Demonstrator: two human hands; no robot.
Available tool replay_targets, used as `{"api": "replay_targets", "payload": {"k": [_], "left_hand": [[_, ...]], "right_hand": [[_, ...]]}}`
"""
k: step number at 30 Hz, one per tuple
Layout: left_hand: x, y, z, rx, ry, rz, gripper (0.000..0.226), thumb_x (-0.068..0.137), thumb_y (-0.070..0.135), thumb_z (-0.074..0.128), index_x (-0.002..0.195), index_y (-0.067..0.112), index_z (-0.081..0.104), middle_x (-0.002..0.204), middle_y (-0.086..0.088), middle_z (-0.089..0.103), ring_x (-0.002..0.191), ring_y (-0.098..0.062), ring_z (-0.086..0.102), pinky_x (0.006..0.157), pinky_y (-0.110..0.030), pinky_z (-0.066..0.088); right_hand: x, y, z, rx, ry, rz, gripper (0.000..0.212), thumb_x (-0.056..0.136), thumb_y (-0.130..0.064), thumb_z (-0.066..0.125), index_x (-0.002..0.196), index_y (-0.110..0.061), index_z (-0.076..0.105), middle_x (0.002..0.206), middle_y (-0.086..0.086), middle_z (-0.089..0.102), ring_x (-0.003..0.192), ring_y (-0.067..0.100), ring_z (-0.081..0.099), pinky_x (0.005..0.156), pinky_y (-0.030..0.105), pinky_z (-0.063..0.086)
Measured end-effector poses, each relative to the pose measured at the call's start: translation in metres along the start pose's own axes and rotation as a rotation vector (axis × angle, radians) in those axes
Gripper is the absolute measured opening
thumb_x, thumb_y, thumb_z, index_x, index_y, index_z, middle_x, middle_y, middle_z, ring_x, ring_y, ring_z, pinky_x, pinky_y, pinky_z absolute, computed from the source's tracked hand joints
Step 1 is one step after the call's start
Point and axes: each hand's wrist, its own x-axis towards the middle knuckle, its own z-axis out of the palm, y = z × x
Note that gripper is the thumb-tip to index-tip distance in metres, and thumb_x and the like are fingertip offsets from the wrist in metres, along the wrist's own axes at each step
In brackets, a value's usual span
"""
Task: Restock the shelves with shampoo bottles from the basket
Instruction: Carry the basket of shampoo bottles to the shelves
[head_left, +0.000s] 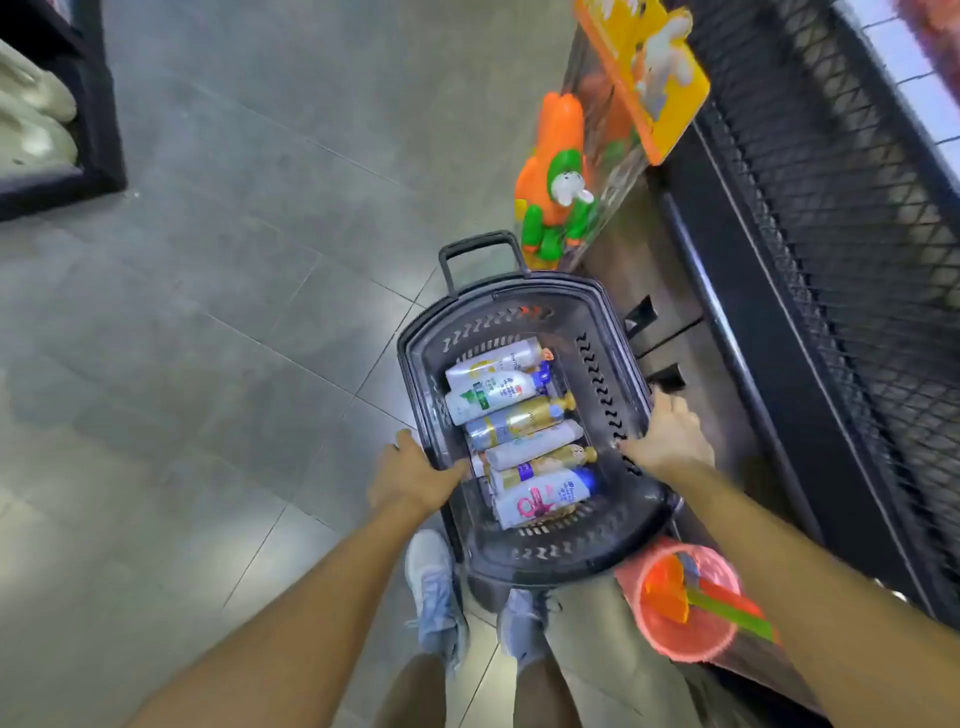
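Observation:
A black plastic basket (618, 322) with a pull handle at its far end sits low in front of me, over the tiled floor. Several shampoo bottles (511, 426) lie on their sides inside it: white, gold and one with a pink label. My left hand (415, 475) grips the basket's left rim, thumb over the edge. My right hand (670, 436) grips the right rim with its fingers curled over it. Both forearms reach down from the bottom of the view.
A black mesh shelf unit (831, 218) runs along the right. An orange and green toy figure (556, 192) and a yellow packaged toy (649, 67) hang beside it. A red bucket (685, 603) with toys stands near my feet. Another dark shelf corner (98, 130) is at the upper left.

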Motion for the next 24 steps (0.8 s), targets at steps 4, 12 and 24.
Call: {"api": "replay_targets", "payload": {"k": [4, 12, 24], "left_hand": [[0.053, -0.006, 0.055, -0.143, -0.016, -0.092, 0.089, 0.081, 0.057, 0.070, 0.140, 0.005, 0.028, 0.141, -0.019, 0.040, 0.123, -0.037, 0.049, 0.096, -0.044, 0.045], [0.117, -0.021, 0.111, -0.518, 0.151, -0.202, 0.061, 0.081, 0.021, 0.079, 0.126, 0.002, 0.043, 0.129, -0.019, 0.057, 0.110, -0.031, 0.058, 0.085, -0.032, 0.044], [0.133, -0.025, 0.110, -0.559, 0.306, -0.218, 0.030, 0.090, 0.021, 0.070, 0.100, 0.009, 0.044, 0.095, -0.010, 0.053, 0.082, -0.023, 0.049, 0.073, -0.032, 0.040]], "right_hand": [[0.058, 0.016, 0.044, -0.006, -0.034, 0.076, 0.084, 0.082, -0.030, 0.074, 0.146, -0.007, 0.025, 0.144, 0.013, 0.036, 0.133, 0.031, 0.037, 0.100, 0.044, 0.042], [0.113, 0.027, 0.100, 0.111, 0.367, 0.004, 0.067, 0.077, -0.006, 0.071, 0.137, 0.003, 0.042, 0.133, 0.023, 0.042, 0.121, 0.039, 0.042, 0.083, 0.044, 0.047], [0.120, 0.023, 0.109, 0.130, 0.371, 0.088, 0.066, 0.072, -0.005, 0.070, 0.134, 0.002, 0.046, 0.132, 0.023, 0.041, 0.116, 0.040, 0.042, 0.098, 0.044, 0.039]]}}
